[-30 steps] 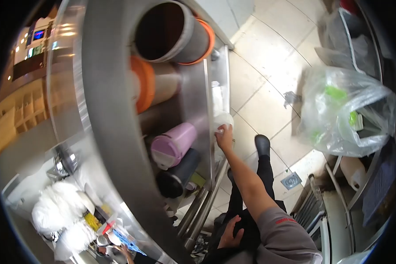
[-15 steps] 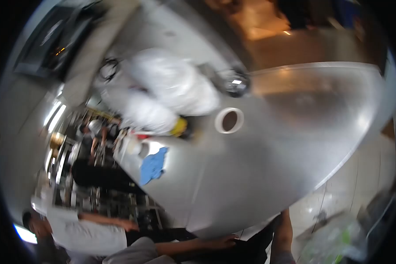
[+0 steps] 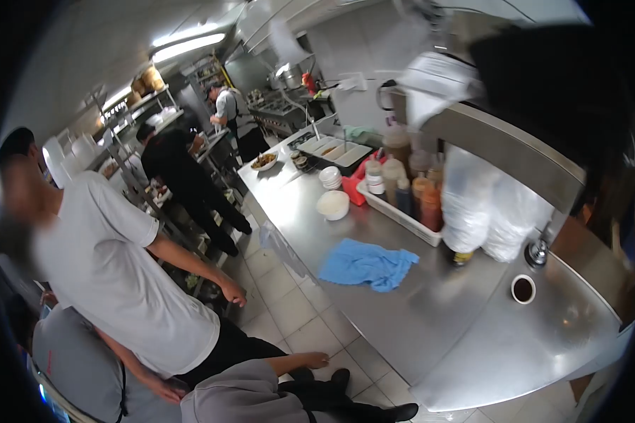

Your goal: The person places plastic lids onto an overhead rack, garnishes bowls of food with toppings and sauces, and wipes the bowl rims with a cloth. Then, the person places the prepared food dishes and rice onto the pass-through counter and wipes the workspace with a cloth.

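Note:
My left hand (image 3: 316,360) hangs low at the bottom of the view, beyond my grey sleeve (image 3: 236,391). Its fingers are small in view and look loosely extended, with nothing visible in them. It is left of the steel counter (image 3: 437,338) and apart from it. My right hand is out of view. On the counter lies a crumpled blue cloth (image 3: 369,265). Farther right stands a small white cup (image 3: 523,289) of dark liquid. A white bowl (image 3: 332,205) and a stack of small white bowls (image 3: 330,178) sit behind the cloth.
A white basket (image 3: 402,216) holds several sauce bottles, beside wrapped plastic bags (image 3: 473,211). A plate of food (image 3: 264,162) is at the counter's far end. A person in a white shirt (image 3: 120,261) stands close at left; other people (image 3: 183,173) work farther back.
My view has swung up and left, showing more of the kitchen and co-workers. My right arm has left the view. The blue cloth and cup still lie on the counter.

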Demonstrator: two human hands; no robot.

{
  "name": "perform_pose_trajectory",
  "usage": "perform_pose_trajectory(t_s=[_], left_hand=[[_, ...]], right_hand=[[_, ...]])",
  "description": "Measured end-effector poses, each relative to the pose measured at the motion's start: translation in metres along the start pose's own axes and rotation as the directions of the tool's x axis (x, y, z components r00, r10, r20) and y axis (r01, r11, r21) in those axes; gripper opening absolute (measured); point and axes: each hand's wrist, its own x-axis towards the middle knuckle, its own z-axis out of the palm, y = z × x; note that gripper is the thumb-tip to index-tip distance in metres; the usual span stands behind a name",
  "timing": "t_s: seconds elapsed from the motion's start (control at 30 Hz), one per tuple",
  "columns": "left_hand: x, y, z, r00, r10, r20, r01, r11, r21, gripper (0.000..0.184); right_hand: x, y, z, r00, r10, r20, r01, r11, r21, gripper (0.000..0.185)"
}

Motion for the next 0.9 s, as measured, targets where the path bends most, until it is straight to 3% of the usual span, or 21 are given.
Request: perform_pose_trajectory(t_s=[0.03,0.07,0.13,0.17,0.2,0.23,0.27,0.3,0.33,0.4,0.43,0.5,0.6,0.7,0.83,0.87,0.9], left_hand=[[-0.001,-0.034,0.007,1.000,-0.002,-0.009,0.001,0.999,-0.045,0.034],[0.001,-0.072,0.007,0.990,0.129,0.064,-0.139,0.971,0.193,0.034],[-0.009,-0.131,0.023,0.908,0.317,0.275,-0.419,0.709,0.567,0.035],[-0.028,-0.146,0.030,0.973,0.224,0.061,-0.231,0.901,0.367,0.033],[-0.052,-0.151,0.030,0.992,0.060,-0.111,-0.049,0.994,0.101,0.032],[-0.060,-0.160,0.029,0.995,0.006,-0.104,-0.002,0.999,0.041,0.033],[-0.065,-0.169,0.028,0.995,-0.045,-0.094,0.044,0.999,-0.017,0.034],[-0.069,-0.179,0.029,0.992,-0.098,-0.078,0.092,0.993,-0.076,0.035],[-0.063,-0.194,0.030,0.981,-0.151,-0.119,0.131,0.979,-0.159,0.035],[-0.048,-0.211,0.031,0.948,-0.266,-0.175,0.197,0.922,-0.334,0.037],[-0.042,-0.214,0.025,0.934,-0.276,-0.229,0.190,0.923,-0.335,0.036],[-0.039,-0.208,-0.003,0.925,-0.346,-0.158,0.205,0.804,-0.559,0.035],[-0.024,-0.211,-0.048,0.932,-0.356,-0.060,0.202,0.650,-0.732,0.038],[-0.025,-0.219,-0.113,0.959,-0.282,-0.009,0.166,0.588,-0.792,0.043],[-0.039,-0.243,-0.220,0.937,-0.291,-0.192,0.005,0.562,-0.827,0.042],[-0.044,-0.253,-0.248,0.922,-0.309,-0.235,-0.015,0.578,-0.816,0.042],[-0.049,-0.260,-0.275,0.881,-0.291,-0.372,-0.151,0.572,-0.806,0.040]], right_hand=[[-0.020,-0.035,-0.017,0.999,-0.029,0.035,0.029,1.000,0.009,0.028],[-0.040,-0.076,-0.033,0.996,-0.059,0.060,0.058,0.998,0.020,0.028],[-0.081,-0.164,-0.066,0.987,-0.140,0.084,0.136,0.990,0.048,0.028],[-0.097,-0.214,-0.079,0.977,-0.204,0.063,0.200,0.977,0.069,0.028],[-0.113,-0.265,-0.088,0.958,-0.287,-0.010,0.287,0.952,0.107,0.028],[-0.129,-0.326,-0.097,0.908,-0.392,-0.148,0.413,0.896,0.162,0.028],[-0.150,-0.407,-0.099,0.716,-0.581,-0.388,0.670,0.728,0.146,0.029],[-0.142,-0.451,-0.102,0.754,-0.509,-0.414,0.622,0.757,0.202,0.031],[-0.130,-0.491,-0.099,0.643,-0.558,-0.525,0.688,0.722,0.075,0.032],[-0.064,-0.528,-0.090,0.467,-0.617,-0.634,0.464,0.781,-0.417,0.047],[-0.042,-0.545,-0.084,0.547,-0.552,-0.630,0.356,0.834,-0.421,0.051],[-0.005,-0.578,-0.075,0.667,-0.396,-0.632,0.136,0.898,-0.419,0.059],[0.027,-0.593,-0.049,0.559,-0.503,-0.659,-0.020,0.786,-0.618,0.064],[0.032,-0.603,-0.050,0.594,-0.480,-0.645,-0.022,0.792,-0.610,0.065],[0.044,-0.620,-0.056,0.633,-0.408,-0.658,-0.096,0.802,-0.589,0.069],[0.042,-0.627,-0.061,0.702,-0.372,-0.608,-0.065,0.816,-0.574,0.070],[0.035,-0.630,-0.069,0.772,-0.327,-0.545,-0.044,0.828,-0.559,0.071]])
